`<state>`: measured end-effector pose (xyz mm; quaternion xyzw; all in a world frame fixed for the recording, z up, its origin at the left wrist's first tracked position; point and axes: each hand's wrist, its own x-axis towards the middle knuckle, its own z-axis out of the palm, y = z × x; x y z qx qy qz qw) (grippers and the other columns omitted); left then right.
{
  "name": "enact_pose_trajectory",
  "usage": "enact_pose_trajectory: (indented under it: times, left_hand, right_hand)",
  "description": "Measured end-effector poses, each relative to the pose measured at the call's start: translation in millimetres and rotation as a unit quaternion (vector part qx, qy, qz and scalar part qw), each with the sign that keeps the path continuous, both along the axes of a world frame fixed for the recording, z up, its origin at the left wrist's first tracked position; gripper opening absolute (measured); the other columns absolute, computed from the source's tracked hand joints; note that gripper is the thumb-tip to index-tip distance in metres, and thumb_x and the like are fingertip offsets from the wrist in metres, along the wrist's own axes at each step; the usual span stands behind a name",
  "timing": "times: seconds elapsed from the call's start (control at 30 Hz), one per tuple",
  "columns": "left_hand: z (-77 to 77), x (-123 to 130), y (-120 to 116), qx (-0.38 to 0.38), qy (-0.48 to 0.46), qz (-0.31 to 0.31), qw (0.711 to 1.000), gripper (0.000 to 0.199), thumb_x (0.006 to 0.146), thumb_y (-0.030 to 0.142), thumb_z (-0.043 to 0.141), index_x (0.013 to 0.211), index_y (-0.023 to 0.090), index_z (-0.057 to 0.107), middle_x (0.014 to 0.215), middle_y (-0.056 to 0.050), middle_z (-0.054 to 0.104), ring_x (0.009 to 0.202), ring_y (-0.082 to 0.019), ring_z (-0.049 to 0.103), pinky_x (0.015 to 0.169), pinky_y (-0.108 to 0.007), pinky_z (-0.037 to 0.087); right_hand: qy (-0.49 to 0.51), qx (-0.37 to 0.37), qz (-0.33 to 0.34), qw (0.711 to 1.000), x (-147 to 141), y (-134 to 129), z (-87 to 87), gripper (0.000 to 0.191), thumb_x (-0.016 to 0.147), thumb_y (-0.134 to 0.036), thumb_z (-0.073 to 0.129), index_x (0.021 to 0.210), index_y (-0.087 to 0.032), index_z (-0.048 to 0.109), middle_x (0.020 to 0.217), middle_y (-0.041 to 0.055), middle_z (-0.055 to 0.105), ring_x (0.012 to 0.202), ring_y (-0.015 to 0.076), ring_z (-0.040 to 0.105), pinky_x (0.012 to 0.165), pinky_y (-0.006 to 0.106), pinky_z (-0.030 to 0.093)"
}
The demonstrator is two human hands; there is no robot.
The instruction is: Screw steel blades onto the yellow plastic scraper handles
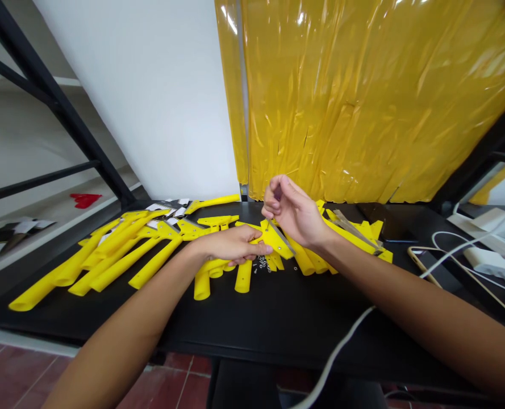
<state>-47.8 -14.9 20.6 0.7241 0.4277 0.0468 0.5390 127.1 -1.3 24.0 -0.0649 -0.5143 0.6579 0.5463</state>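
Left hand [235, 243]: clamped on yellow tool [274, 240], above bench [278, 318]. Right hand [297, 213]: fingers curled beside it, grip unclear. Risk: loose screws and nuts [262, 263] nearby, scattering if the tool dips.

Bare left hand [234, 244], bare right hand [297, 215], slender fingers [258, 249], slim left forearm [150, 304], slim right forearm [409, 298], both uncovered

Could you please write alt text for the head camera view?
Two bare hands work on a flat yellow plastic piece above a black table, with small metal screws and nuts and yellow tubular handles nearby.
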Motion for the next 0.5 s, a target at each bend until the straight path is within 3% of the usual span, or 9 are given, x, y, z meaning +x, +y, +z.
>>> enact_pose_trajectory:
  times: [0.3,0.5]
  left_hand:
    - [3.1,1.9,-6.9,0.031,0.035,-0.043,0.998,0.044,0.081,0.058,0.068,0.075,0.022,0.043,0.055,0.007,0.042,0.042,-0.008,0.038,0.035,-0.022,0.032]
    - [2.9,2.1,-8.8,0.016,0.021,-0.09,0.996,0.044,0.083,0.057,0.067,0.073,0.022,0.043,0.054,0.007,0.042,0.04,-0.007,0.038,0.035,-0.021,0.029]
  right_hand:
    - [-0.046,0.015,0.077,0.996,2.6,-4.8,2.3,0.03,0.093,-0.042,0.063,0.082,-0.023,0.042,0.063,-0.0065,0.034,0.056,0.0094,0.026,0.054,0.022,0.026]
    - [-0.033,0.002,0.131,0.991,4.8,-5.1,5.2,0.026,0.099,-0.042,0.053,0.083,-0.022,0.048,0.059,-0.0076,0.027,0.052,0.0088,0.016,0.049,0.021,0.021]
